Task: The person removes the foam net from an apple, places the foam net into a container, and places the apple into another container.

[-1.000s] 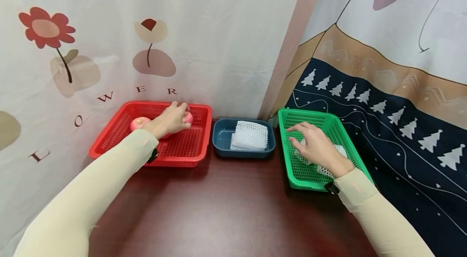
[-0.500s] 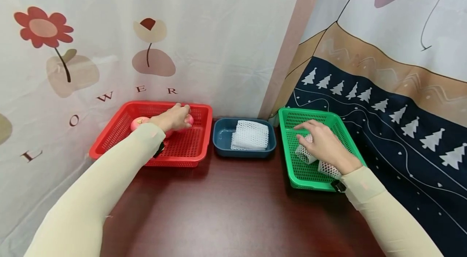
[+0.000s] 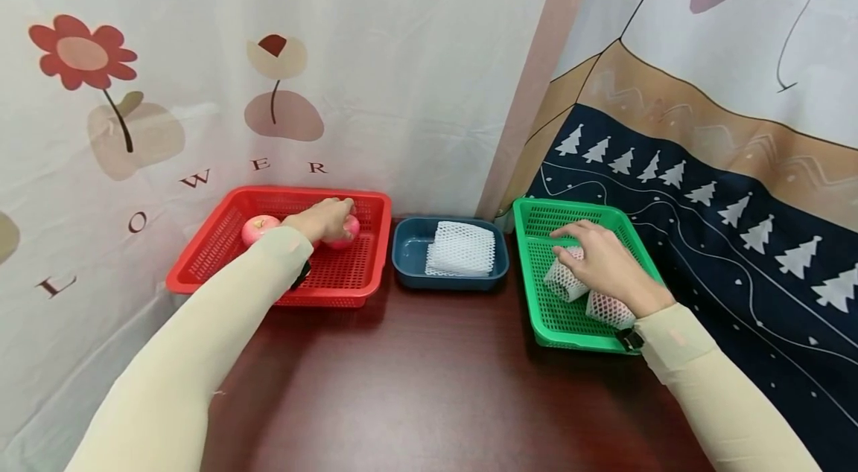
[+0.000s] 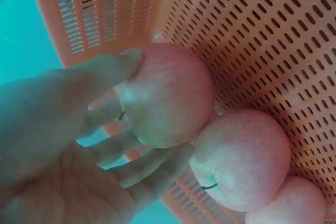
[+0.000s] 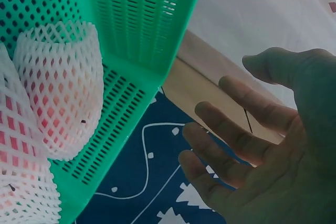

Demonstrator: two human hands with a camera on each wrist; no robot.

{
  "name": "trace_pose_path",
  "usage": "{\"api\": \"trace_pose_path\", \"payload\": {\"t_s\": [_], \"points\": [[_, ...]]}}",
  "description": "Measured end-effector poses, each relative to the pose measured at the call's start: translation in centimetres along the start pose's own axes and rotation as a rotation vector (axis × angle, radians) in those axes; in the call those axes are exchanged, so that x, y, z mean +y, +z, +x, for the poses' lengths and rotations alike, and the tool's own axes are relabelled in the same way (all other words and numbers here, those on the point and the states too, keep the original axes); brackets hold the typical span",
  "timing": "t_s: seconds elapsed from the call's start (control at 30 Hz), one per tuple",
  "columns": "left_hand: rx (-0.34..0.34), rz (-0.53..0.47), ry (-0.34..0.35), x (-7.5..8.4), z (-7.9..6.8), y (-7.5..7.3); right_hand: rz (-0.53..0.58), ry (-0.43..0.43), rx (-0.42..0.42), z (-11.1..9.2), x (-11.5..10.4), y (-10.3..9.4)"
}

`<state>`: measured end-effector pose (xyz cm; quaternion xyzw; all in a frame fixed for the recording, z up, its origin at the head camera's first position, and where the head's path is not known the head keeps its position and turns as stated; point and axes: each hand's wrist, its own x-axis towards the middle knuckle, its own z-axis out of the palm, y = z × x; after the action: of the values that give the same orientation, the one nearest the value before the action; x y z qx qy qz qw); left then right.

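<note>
In the red basket [image 3: 365, 263], my left hand [image 3: 320, 220] holds a pink apple [image 4: 168, 93], thumb on one side and fingers on the other. Two more apples lie beside it in the left wrist view, the nearer one [image 4: 241, 158] close to the fingertips. My right hand [image 3: 606, 263] hovers above the green basket [image 3: 546, 323] with fingers loosely bent and nothing in them. Beneath it, inside that basket, lie two apples in white foam nets: one netted apple [image 5: 60, 93] and another netted apple [image 5: 21, 156].
Between the baskets stands a dark blue tray [image 3: 409, 280] with a stack of flat white foam nets [image 3: 461, 249]. Everything sits on a dark red-brown table [image 3: 442, 375]. A printed curtain [image 3: 415, 70] hangs close behind and along the right side.
My left hand has shifted slightly right within the red basket, and more of its apple shows. My right hand has drawn back a little to the right, uncovering the netted apples.
</note>
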<state>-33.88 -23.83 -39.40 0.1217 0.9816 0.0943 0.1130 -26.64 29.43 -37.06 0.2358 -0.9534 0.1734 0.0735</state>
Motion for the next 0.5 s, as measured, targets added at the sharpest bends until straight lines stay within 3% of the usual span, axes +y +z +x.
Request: {"api": "trace_pose_path", "payload": {"t_s": [0.33,0.5], "points": [[-0.09,0.031,-0.046,1.4,-1.4,-0.4,-0.014,0.041,-0.047,-0.3,0.9,-0.3],[-0.085,0.026,-0.064,1.9,-1.7,-0.8,-0.021,0.064,-0.052,-0.5,1.4,-1.0]]}}
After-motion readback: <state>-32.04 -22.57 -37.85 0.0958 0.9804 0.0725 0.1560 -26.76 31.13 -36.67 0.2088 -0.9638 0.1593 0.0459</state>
